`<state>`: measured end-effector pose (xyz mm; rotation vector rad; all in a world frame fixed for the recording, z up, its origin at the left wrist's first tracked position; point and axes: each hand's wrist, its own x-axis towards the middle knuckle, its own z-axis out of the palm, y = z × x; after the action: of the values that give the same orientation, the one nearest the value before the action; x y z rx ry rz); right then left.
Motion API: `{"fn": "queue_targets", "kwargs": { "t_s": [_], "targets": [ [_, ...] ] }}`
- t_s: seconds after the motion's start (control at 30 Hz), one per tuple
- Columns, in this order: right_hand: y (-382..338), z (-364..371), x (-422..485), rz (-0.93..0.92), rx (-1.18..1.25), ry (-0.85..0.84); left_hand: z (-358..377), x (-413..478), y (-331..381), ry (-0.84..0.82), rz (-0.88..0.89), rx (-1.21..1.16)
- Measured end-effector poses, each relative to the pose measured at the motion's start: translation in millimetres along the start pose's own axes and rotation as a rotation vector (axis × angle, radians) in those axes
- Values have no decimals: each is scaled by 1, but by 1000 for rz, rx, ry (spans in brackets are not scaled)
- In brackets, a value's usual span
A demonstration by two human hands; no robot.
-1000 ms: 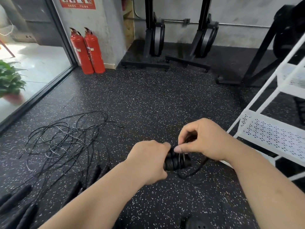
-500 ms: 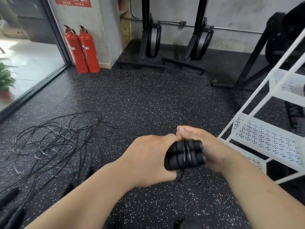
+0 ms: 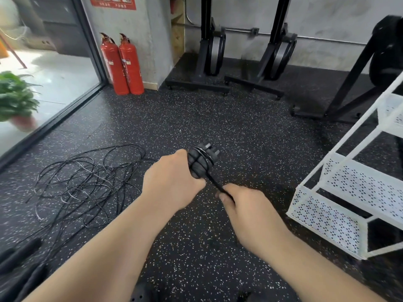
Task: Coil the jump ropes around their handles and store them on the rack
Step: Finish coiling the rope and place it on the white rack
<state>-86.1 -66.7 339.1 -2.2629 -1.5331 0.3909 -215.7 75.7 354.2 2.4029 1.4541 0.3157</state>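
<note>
Half a second ago the right hand was cupped against the bundle. Now it has drawn back toward five o'clock, its fingertips pinching the thin black cord so that it runs taut from the bundle down to them. The left hand is curled tight round the pair of black ribbed jump-rope handles, and it has tipped them from lying sideways to standing with their caps toward twelve o'clock. The wraps already cross the upper ends. To me this looks like the tail being pulled snug, so this rope seems nearly coiled, with only the short free end left to tuck. The bundle is in mid-air at the centre, above the black speckled rubber floor and well apart from the white perforated metal rack at three o'clock, so nothing is stored yet. At nine o'clock a tangle of loose black ropes lies on the floor, not yet coiled.
</note>
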Motion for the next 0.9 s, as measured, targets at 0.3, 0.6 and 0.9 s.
{"fn": "queue_targets", "kwargs": {
  "t_s": [0.3, 0.6, 0.9],
  "targets": [
    [-15, -32, -10, -279, -400, 210, 20, -7, 3, -126, 153, 283],
    [38, -60, 11, -262, 23, 44, 33, -34, 32, -318, 544, 297],
    [61, -67, 19, -115, 390, -140, 16, -40, 38, -325, 726, 128]
  ]
}}
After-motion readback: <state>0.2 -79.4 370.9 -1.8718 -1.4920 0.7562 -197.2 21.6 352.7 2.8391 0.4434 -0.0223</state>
